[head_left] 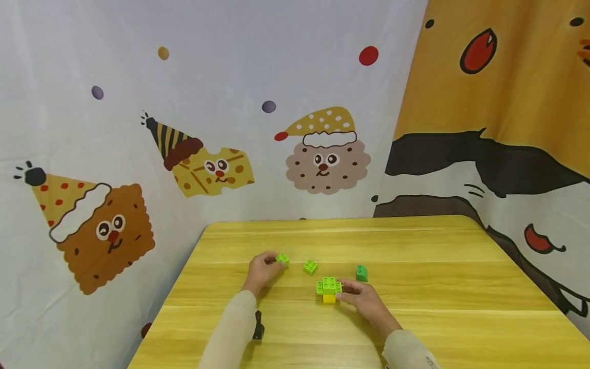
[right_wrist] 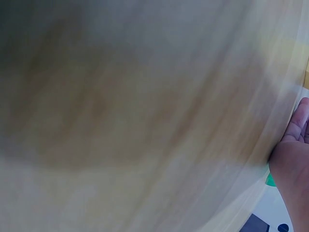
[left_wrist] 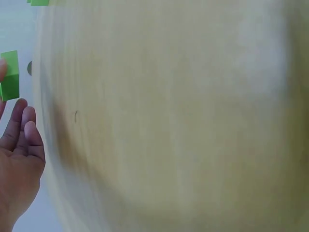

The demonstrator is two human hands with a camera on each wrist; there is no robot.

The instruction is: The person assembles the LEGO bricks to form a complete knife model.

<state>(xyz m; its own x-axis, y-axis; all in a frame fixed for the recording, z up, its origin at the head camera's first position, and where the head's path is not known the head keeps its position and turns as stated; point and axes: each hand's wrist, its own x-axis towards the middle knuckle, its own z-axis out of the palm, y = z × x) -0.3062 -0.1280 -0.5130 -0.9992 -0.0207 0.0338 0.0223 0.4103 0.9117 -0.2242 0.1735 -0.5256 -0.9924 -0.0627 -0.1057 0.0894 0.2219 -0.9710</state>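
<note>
In the head view my left hand [head_left: 262, 271] pinches a lime-green toy building block [head_left: 282, 259] between thumb and fingers. That same block [left_wrist: 10, 84] shows at the left edge of the left wrist view, beside the hand [left_wrist: 21, 166]. My right hand [head_left: 366, 301] grips the right side of a small block build, which has lime-green blocks [head_left: 329, 285] on top and a yellow block [head_left: 329, 299] underneath. Only part of the right hand [right_wrist: 292, 162] appears in the right wrist view. Between the hands lies a loose lime-green block [head_left: 311, 267].
A darker green block with a curved side [head_left: 361, 273] lies beyond my right hand. The wooden table [head_left: 415, 246] reaches back to a cartoon-printed cloth [head_left: 258, 61]. A small black object [head_left: 259, 325] is beside my left sleeve.
</note>
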